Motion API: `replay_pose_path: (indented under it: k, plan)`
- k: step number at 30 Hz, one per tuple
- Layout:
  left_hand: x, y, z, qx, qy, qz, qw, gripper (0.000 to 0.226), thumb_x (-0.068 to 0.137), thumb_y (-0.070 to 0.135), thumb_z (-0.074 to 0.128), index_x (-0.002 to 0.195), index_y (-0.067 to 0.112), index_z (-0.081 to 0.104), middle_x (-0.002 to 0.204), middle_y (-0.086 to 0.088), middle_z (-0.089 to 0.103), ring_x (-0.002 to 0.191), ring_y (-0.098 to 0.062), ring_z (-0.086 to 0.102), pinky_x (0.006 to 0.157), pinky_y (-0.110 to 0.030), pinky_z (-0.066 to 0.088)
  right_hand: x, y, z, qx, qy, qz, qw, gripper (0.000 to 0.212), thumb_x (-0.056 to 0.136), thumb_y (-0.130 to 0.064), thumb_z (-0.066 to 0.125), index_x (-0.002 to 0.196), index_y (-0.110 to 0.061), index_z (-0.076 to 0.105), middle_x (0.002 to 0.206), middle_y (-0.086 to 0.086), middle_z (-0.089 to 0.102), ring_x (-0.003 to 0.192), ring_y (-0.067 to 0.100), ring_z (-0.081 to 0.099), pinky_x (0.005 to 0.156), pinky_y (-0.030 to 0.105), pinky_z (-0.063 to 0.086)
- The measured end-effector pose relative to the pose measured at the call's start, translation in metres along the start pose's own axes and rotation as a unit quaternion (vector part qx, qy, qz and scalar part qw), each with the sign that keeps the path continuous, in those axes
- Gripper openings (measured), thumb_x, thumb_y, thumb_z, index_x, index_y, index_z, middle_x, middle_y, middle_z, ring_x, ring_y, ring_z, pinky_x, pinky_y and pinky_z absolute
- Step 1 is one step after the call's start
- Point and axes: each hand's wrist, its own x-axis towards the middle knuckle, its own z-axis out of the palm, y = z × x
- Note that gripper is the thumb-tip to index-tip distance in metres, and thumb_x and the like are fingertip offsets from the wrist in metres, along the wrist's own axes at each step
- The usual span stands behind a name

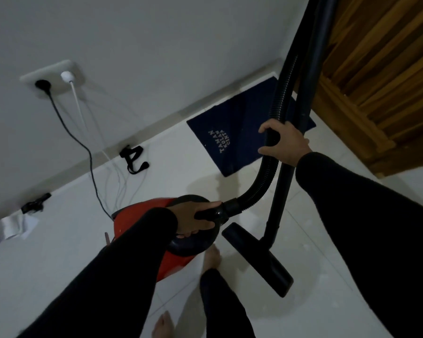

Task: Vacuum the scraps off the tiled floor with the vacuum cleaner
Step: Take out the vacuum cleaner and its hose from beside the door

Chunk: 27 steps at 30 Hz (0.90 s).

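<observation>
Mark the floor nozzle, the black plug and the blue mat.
floor nozzle (259,259), head view, middle of its black top.
black plug (42,84), head view, plug body in the wall socket.
blue mat (232,132), head view, cloth right of the white lettering.

Glossy white tiled floor (327,240), ribbed plastic hose (261,181), varnished wood door (381,69)

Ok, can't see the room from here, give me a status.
Left hand on vacuum handle. Right hand holds hose. Floor head on tiles. Black cord trails behind.
</observation>
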Motion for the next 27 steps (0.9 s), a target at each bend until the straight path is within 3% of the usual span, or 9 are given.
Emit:
replay_pose_path:
  k: [3, 5, 8, 15, 21, 27]
  plan:
    - [-0.042, -0.027, 0.036, 0.051, 0.021, 0.039, 0.998, 0.074, 0.077, 0.048, 0.055, 0.144, 0.047, 0.024, 0.124, -0.015, 0.061, 0.109, -0.036, 0.061, 0.095, -0.049, 0.05, -0.064, -0.018, 0.012, -0.009, 0.012, 0.002, 1.0, 0.037, 0.077, -0.028, 0.076, 0.105, -0.037, 0.054, 0.109, -0.001, 0.044, 0.101, 0.022, 0.047, 0.105, 0.055, 0.029]
    - [-0.07, -0.047, 0.062, 0.056, 0.04, 0.038, 0.997, 0.072, 0.08, 0.045, 0.057, 0.144, 0.048, 0.024, 0.133, -0.013, 0.057, 0.118, -0.033, 0.057, 0.1, -0.046, 0.046, -0.106, -0.027, 0.025, -0.009, 0.017, 0.003, 1.0, 0.037, 0.077, -0.028, 0.076, 0.105, -0.036, 0.054, 0.109, -0.001, 0.044, 0.102, 0.023, 0.048, 0.103, 0.053, 0.029]
    - [-0.105, -0.08, 0.099, 0.053, 0.067, 0.034, 0.996, 0.068, 0.08, 0.046, 0.06, 0.137, 0.056, 0.025, 0.13, -0.01, 0.06, 0.116, -0.032, 0.059, 0.1, -0.046, 0.047, -0.163, -0.036, 0.05, -0.002, 0.013, 0.014, 1.0, 0.037, 0.076, -0.029, 0.076, 0.104, -0.035, 0.054, 0.11, -0.001, 0.047, 0.104, 0.024, 0.049, 0.103, 0.052, 0.031]
    - [-0.157, -0.153, 0.186, 0.047, 0.104, 0.003, 0.994, 0.064, 0.086, 0.037, 0.061, 0.141, 0.049, 0.031, 0.122, -0.006, 0.064, 0.105, -0.026, 0.064, 0.093, -0.039, 0.051, -0.26, -0.043, 0.122, 0.028, -0.001, 0.021, 0.999, 0.038, 0.072, -0.028, 0.077, 0.093, -0.042, 0.048, 0.108, -0.004, 0.046, 0.1, 0.019, 0.05, 0.103, 0.057, 0.033]
    - [-0.179, -0.22, 0.268, 0.041, 0.14, -0.007, 0.989, 0.063, 0.089, 0.034, 0.06, 0.144, 0.043, 0.03, 0.132, -0.003, 0.058, 0.114, -0.021, 0.058, 0.097, -0.028, 0.043, -0.322, -0.036, 0.193, 0.042, 0.002, 0.014, 0.999, 0.038, 0.07, -0.025, 0.076, 0.09, -0.041, 0.048, 0.104, -0.004, 0.046, 0.094, 0.018, 0.051, 0.102, 0.059, 0.036]
    - [-0.169, -0.315, 0.347, 0.037, 0.161, 0.005, 0.986, 0.063, 0.088, 0.035, 0.061, 0.144, 0.04, 0.033, 0.137, -0.006, 0.053, 0.122, -0.022, 0.054, 0.104, -0.032, 0.039, -0.376, -0.005, 0.296, 0.04, -0.004, 0.022, 0.999, 0.037, 0.069, -0.028, 0.074, 0.089, -0.042, 0.046, 0.105, 0.001, 0.051, 0.092, 0.019, 0.052, 0.101, 0.059, 0.036]
